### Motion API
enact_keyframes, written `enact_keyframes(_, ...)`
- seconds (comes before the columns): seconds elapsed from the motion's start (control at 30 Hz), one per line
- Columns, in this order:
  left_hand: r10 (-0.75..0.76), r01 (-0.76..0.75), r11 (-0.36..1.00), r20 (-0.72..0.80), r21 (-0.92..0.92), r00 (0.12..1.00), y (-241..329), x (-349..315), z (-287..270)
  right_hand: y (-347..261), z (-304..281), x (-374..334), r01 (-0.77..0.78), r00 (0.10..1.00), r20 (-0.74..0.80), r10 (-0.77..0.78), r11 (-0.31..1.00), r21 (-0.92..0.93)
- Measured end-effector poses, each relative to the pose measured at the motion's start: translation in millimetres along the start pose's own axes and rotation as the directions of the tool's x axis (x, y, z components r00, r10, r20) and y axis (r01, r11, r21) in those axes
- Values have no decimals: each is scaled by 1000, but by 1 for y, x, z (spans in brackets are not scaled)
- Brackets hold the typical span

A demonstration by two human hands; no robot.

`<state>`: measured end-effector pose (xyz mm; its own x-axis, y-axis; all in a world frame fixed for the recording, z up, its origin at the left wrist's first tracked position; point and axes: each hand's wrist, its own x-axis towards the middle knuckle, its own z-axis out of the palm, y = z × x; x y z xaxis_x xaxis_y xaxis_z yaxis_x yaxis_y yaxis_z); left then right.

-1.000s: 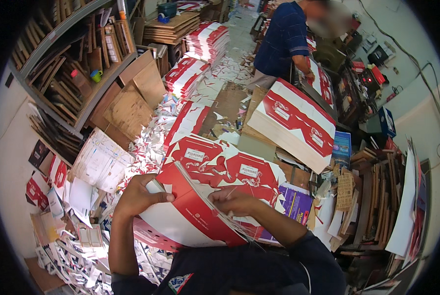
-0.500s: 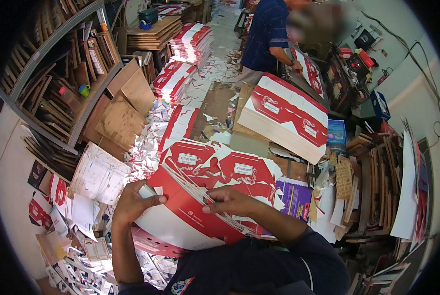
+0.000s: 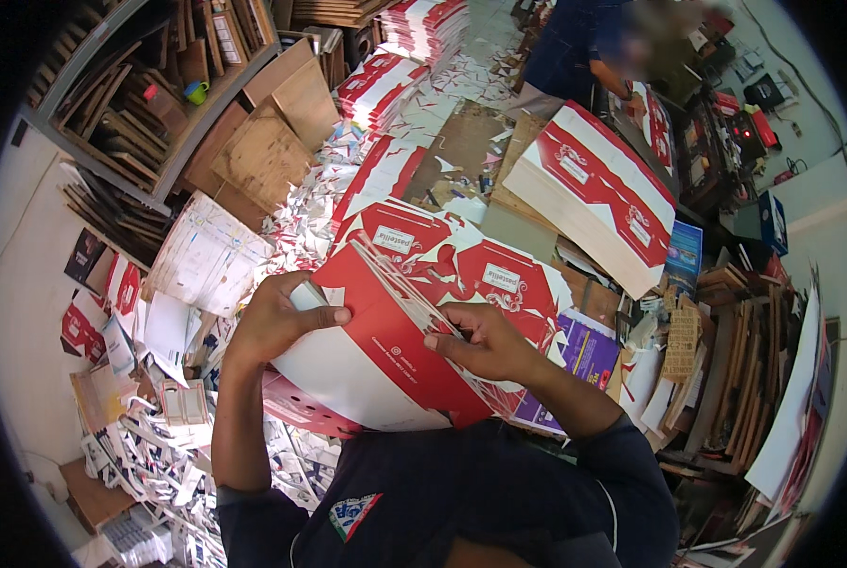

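Note:
A thick stack of red and white printed card sheets (image 3: 347, 364) leans in front of my body, slightly bowed. My left hand (image 3: 286, 317) is clamped round its left end, with the thumb lying on the top sheet. My right hand (image 3: 485, 343) is closed at the far edge, thumb on the red face and fingers hidden among the sheet edges. Thin pale offcut strips (image 3: 400, 284) stick out along that edge, between the hands. Just beyond lie more red and white die-cut sheets (image 3: 442, 248) with loose scraps on them.
A tall pile of printed sheets (image 3: 594, 180) stands beyond to the right. Paper scraps (image 3: 295, 222) cover the floor at left, near leaning wooden boards (image 3: 258, 161) and a loaded shelf (image 3: 220, 90). Upright boards (image 3: 740, 379) crowd the right. Another person (image 3: 565, 57) works at the back.
My view has shifted, so the surroundings sit further right and higher in the picture. Both hands keep nearly the same hold on the stack.

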<state>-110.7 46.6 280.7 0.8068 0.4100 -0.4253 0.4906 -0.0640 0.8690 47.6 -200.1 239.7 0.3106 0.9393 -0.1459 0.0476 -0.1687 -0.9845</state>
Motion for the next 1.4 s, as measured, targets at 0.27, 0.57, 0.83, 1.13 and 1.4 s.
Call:
enact_keyframes(0.27,-2,1,1000,-48,-6,999,-28,-6,-7,6,24,-2,214,958,-89,-271,891,-401)
enact_keyframes(0.57,10,-16,988,-43,-154,999,-40,-13,-12,26,28,15,-226,970,69,234,757,613)
enact_keyframes(0.83,37,-45,990,-58,-132,998,-54,-38,-15,-48,18,70,181,964,-247,-99,925,335)
enact_keyframes(1.13,10,-45,971,-149,-233,989,-73,-83,-23,-81,56,319,345,386,-541,-747,661,-666)
enact_keyframes(1.4,-91,-5,959,-324,-283,942,-110,-97,-26,38,153,331,441,896,221,-386,837,-325)
